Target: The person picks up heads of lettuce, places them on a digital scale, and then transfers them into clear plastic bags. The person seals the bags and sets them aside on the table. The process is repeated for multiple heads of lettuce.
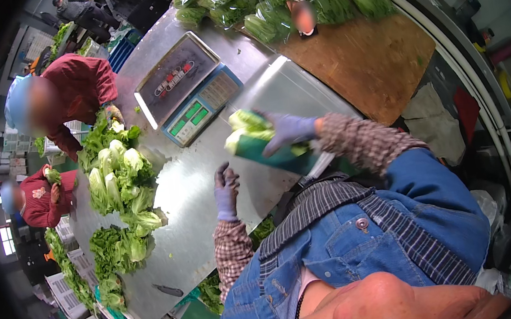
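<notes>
My right hand (291,131), in a lavender glove, is shut on a head of lettuce (248,122), its thumb on the near side. A dark green sheet-like piece (262,155) lies against the lettuce; blur hides whether it is held too. My left hand (227,194), also gloved, hangs over the steel table (198,240) with its fingers apart and slightly bent, holding nothing. Left of it, loose lettuce heads (121,173) lie in a long heap. A weighing scale (189,89) with a lit green display stands beyond my hands, its tray bare.
Bagged lettuce (264,23) is piled at the far end beside a brown board (362,64). A dark-handled knife (168,290) lies by the table's near left edge. Across the table, one person (83,79) reaches into the heap; another person (54,199) holds a lettuce.
</notes>
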Tool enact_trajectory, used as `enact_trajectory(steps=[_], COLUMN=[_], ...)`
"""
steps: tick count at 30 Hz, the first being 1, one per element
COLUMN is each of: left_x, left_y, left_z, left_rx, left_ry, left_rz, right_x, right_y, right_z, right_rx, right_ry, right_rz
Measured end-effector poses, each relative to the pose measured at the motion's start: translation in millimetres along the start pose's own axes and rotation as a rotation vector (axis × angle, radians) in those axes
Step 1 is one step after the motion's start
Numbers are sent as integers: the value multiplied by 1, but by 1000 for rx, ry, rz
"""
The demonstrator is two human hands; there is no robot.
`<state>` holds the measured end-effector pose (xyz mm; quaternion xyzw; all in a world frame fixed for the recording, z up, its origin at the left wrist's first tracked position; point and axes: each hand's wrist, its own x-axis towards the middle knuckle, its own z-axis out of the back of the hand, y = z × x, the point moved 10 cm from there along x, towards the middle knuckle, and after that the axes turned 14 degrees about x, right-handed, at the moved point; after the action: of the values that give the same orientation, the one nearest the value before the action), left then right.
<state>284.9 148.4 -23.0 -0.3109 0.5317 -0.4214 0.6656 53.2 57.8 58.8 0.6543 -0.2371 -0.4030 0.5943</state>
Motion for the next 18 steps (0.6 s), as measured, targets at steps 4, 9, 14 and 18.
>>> enact_trajectory(steps=[4,9,14,18], left_x=[5,1,37,39], left_y=[-15,-20,-15,-28], left_z=[-101,-235,-274,-274], left_rx=[478,1149,1258,1231], left_ry=[-12,226,303,244], left_rz=[-455,-690,-646,-679], right_x=[-105,-228,-268,-280], right_y=[-15,-115,-143,-150], right_z=[56,74,100,111], right_rx=[340,198,181,205], right_ry=[81,86,-36,-57], right_rz=[-243,-563,-572,-569])
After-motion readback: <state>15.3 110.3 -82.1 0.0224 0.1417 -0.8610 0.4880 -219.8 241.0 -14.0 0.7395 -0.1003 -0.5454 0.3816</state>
